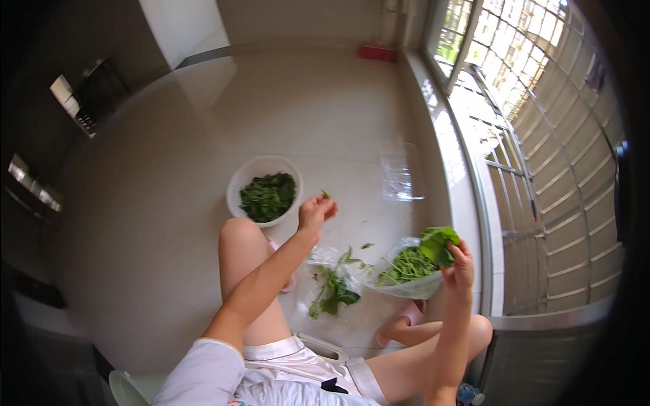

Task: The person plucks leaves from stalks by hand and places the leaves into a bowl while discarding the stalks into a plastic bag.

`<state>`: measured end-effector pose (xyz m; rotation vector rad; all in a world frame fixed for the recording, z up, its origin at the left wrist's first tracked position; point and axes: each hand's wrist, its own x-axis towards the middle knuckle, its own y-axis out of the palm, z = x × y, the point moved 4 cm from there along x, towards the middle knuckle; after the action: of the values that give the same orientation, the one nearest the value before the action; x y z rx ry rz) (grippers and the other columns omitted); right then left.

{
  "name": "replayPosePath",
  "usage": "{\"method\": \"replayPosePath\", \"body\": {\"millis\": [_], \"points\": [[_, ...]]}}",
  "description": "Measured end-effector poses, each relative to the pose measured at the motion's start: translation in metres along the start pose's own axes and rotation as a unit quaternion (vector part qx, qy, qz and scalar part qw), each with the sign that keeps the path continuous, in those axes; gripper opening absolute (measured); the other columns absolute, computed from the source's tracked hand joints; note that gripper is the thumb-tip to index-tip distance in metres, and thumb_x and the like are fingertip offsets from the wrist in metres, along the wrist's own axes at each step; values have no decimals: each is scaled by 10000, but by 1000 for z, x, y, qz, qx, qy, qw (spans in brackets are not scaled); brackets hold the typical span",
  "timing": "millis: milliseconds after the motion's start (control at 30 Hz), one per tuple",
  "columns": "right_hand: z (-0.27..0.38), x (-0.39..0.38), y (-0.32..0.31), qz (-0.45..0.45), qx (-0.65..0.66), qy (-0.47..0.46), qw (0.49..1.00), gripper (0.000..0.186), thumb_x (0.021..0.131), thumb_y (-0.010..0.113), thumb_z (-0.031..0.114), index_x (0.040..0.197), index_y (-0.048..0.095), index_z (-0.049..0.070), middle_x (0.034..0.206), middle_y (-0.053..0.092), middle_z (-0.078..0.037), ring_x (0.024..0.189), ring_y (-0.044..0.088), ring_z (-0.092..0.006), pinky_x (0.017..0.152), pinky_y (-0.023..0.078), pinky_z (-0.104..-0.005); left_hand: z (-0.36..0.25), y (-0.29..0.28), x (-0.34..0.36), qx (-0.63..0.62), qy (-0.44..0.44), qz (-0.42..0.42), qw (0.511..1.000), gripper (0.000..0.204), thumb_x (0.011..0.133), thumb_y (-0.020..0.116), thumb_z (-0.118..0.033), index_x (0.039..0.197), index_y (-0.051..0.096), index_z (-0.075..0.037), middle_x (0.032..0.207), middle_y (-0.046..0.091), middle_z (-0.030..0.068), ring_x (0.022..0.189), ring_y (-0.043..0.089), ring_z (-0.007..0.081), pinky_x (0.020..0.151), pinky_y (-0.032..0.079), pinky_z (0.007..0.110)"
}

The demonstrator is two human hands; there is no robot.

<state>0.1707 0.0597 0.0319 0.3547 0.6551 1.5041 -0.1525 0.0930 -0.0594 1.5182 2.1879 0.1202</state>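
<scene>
My left hand (315, 214) is raised over the floor just right of a white bowl, its fingers pinched on a small green bit of leaf or stem (326, 195). Dark green leaves (269, 197) fill much of the white bowl (235, 177). Over on the right, my right hand (460, 266) grips a bright green leaf (439, 245). That leaf hangs over a pale plastic bag (411, 289) heaped with green stems (409, 265). Between my feet, a clear plastic sheet (308, 287) bears loose leaves and stems (332, 291).
A clear plastic tray or wrapper (397, 178) lies by the window ledge (443, 145). Barred windows (535, 135) run along the right side. At the far wall sits a red object (376, 53). A bottle (469, 394) stands at lower right.
</scene>
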Motion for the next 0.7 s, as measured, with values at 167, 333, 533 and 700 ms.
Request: {"method": "replayPosePath", "body": {"millis": [167,333,533,700], "points": [[-17,1,-4,20,-12,41,999,125,758,485,-16,880,511,1,816,568,-76,738,558,-139,666,478,-252,-16,-60,6,72,-150,-135,977,691,706,616,-360,1187,306,27,1142,392,168,1071,384,267,833,375,370],[-56,14,-6,78,-10,160,984,135,761,498,11,895,507,26,802,562,-58,670,553,-109,584,471,-223,-8,30,-56,152,-48,269,950,402,762,563,-129,1124,427,-23,1038,517,71,903,499,125,777,402,242],[-59,-2,23,82,56,209,973,207,758,512,30,964,508,42,910,563,-67,814,558,-174,725,465,-309,6,79,-80,-71,-211,402,888,314,793,524,-125,1081,471,-14,1012,533,71,925,508,147,806,412,275],[-61,-2,15,74,65,203,974,216,774,494,37,990,489,44,913,559,-75,804,562,-164,680,478,-278,5,81,-86,-72,-193,414,887,235,791,517,-87,1011,523,-5,945,561,82,871,539,157,785,434,266]]}}
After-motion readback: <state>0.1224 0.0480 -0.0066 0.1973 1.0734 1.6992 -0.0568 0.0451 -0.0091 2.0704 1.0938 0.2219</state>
